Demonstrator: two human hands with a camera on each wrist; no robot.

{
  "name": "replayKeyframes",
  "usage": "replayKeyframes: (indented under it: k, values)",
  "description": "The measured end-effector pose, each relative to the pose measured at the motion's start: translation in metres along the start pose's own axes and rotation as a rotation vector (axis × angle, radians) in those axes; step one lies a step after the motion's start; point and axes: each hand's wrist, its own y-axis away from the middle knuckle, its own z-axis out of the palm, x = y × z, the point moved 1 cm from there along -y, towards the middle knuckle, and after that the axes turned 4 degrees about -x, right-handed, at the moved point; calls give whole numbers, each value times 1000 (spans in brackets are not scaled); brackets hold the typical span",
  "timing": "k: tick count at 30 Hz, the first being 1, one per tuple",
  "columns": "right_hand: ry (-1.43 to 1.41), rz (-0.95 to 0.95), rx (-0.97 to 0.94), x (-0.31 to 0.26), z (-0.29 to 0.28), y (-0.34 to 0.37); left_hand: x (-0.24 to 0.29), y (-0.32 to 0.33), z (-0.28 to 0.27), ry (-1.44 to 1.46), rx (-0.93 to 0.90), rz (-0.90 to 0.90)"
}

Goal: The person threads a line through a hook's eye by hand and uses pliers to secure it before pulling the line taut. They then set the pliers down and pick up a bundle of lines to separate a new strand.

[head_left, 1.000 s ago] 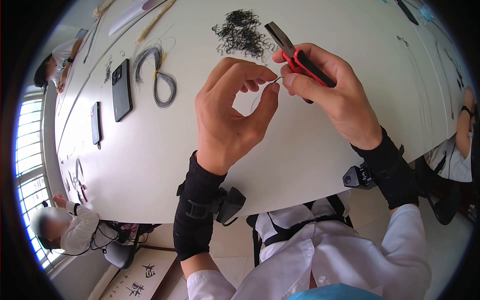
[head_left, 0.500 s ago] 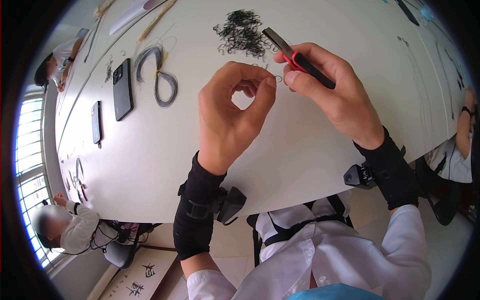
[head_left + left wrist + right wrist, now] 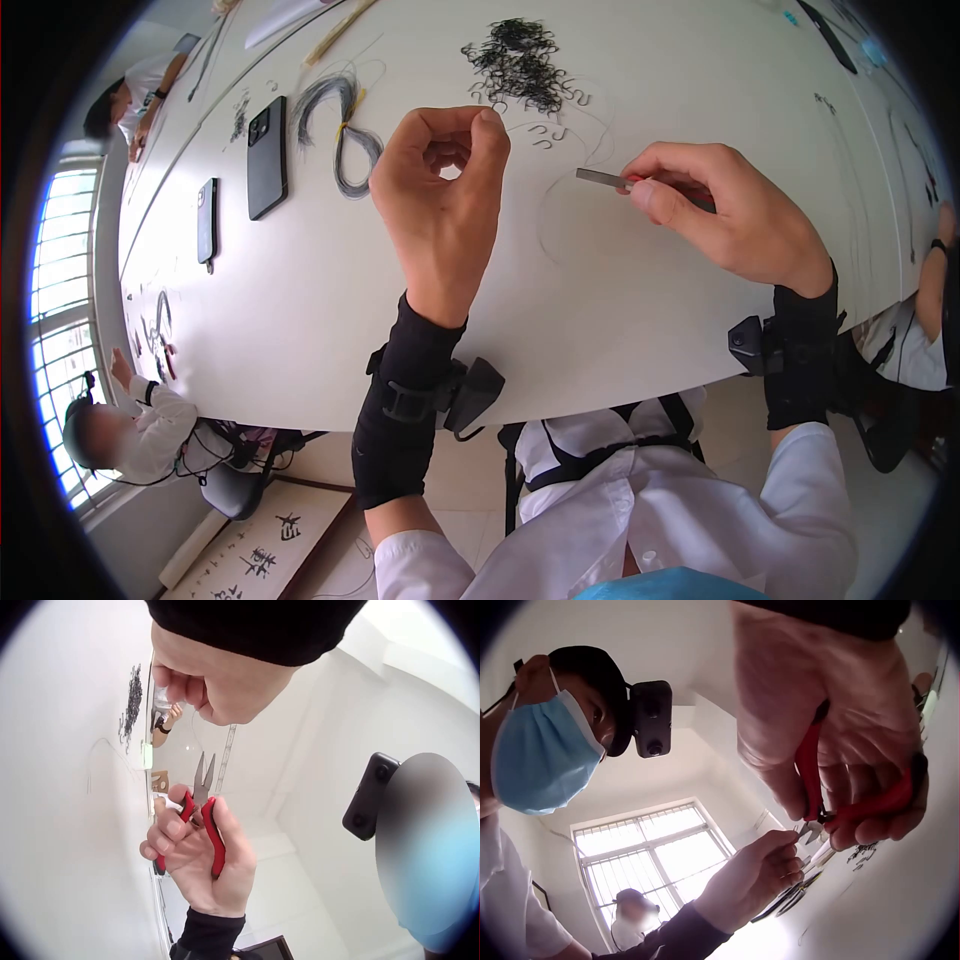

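My left hand pinches a small dark wire ring between thumb and forefinger, just below the pile of bent wire hooks. To its right, my right hand holds red-handled pliers, their tips pointing left. In the left wrist view the jaws of the pliers stand apart, with nothing seen between them. A few loose hooks lie below the pile. Thin wire curves over the table between the hands.
Left of my hands lie a coiled wire bundle with a yellow tie and two phones. Other people sit at the table's left and right edges. A dark tool lies at the far right.
The hands have moved apart: the left went left and up with its wire piece, the right went right and down with the pliers. The head view has shifted slightly.
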Motion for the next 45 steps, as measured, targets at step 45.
replayKeyframes:
  k: [45]
  values:
    - [-34, -300, 534, -1, 48, -24, 8, 10, 11, 140, -98, -62]
